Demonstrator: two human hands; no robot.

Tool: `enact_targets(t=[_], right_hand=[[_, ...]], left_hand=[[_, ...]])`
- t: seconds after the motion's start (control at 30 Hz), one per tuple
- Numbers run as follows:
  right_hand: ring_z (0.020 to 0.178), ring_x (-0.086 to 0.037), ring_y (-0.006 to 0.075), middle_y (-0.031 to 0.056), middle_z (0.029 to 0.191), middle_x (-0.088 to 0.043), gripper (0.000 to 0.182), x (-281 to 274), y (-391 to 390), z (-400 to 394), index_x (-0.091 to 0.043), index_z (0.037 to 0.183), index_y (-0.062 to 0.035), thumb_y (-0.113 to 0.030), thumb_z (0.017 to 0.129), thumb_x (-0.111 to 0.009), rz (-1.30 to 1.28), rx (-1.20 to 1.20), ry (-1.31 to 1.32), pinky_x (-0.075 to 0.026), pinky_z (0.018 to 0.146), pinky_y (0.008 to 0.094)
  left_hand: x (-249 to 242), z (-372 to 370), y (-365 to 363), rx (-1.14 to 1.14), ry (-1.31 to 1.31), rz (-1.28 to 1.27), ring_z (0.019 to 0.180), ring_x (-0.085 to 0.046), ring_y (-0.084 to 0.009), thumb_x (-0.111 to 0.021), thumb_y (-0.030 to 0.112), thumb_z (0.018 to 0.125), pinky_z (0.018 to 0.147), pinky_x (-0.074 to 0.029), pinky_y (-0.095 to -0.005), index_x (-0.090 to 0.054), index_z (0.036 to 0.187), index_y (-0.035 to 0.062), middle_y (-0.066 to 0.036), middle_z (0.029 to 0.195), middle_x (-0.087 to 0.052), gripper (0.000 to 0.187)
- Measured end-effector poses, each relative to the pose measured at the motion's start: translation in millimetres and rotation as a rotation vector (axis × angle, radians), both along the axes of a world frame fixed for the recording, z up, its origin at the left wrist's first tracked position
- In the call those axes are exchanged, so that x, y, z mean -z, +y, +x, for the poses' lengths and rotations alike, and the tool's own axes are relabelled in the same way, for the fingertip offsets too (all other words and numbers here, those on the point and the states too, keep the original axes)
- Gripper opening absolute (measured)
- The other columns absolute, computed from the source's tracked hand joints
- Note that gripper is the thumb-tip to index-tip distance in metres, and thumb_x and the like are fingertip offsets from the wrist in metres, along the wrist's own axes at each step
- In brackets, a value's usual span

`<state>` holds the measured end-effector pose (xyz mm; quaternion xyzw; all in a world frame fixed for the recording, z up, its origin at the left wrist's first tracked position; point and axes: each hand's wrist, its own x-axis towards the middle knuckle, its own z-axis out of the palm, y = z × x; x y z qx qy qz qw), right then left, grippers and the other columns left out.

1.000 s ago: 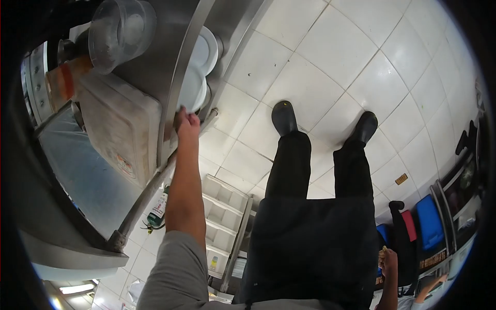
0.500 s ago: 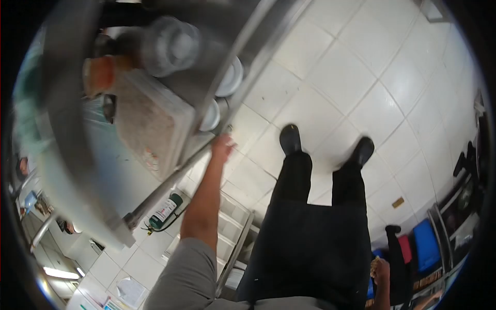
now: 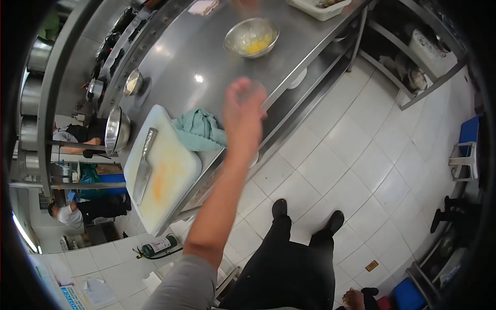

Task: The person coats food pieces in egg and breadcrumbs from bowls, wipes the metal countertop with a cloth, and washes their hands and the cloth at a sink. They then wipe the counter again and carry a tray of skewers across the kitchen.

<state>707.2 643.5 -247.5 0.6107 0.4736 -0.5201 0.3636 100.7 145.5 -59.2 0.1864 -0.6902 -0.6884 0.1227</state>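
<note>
My left hand [image 3: 245, 106] reaches over the front edge of the steel counter [image 3: 181, 57], its fingers blurred by motion. Beside its wrist lies a crumpled green cloth [image 3: 199, 129], partly on a white cutting board [image 3: 178, 173]. A knife [image 3: 144, 168] rests along the board, which has an orange stain. Beyond my fingertips stands a metal bowl [image 3: 235, 40] with something yellow and wet in it. My right hand [image 3: 355, 298] hangs low at the bottom edge, closed around something tan that I cannot make out.
Nested metal bowls [image 3: 118, 130] and a small metal bowl [image 3: 133, 82] stand farther back. A white tray [image 3: 312, 11] sits at the counter's far end. A steel shelf rack [image 3: 413, 98] stands beyond. On the left is a person [image 3: 90, 209]; a fire extinguisher [image 3: 158, 246] is below the board.
My view has swung from the counter's end and floor onto the counter top. My left hand has moved from beside the lower counter edge to above it. The right hand stays low.
</note>
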Motion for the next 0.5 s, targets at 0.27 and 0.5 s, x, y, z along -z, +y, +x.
enact_targets(t=[0.27, 0.5], right_hand=[[0.051, -0.053, 0.0171, 0.0045, 0.064, -0.056, 0.031, 43.8, 45.8, 81.1, -0.061, 0.084, -0.0064, -0.032, 0.1, -0.058, -0.096, 0.062, -0.025, -0.042, 0.045, 0.0307], [0.053, -0.054, 0.0226, 0.007, 0.065, -0.054, 0.041, 110.8, 97.0, 210.1, -0.055, 0.079, -0.009, -0.043, 0.101, -0.051, -0.331, 0.478, -0.02, -0.041, 0.047, 0.0341]], left_hand=[[29.0, -167.9, -56.6, -0.089, -0.209, 0.289, 0.076, -0.07, -0.0261, -0.06, 0.012, 0.088, 0.046, -0.042, -0.0226, -0.053, 0.112, -0.0009, -0.016, 0.101, -0.064, 0.028], [32.6, -39.7, 26.8, 0.278, -0.245, 0.212, 0.056, -0.064, -0.019, -0.065, 0.004, 0.082, 0.041, -0.042, -0.0264, -0.055, 0.093, 0.0026, -0.01, 0.078, -0.064, 0.015]])
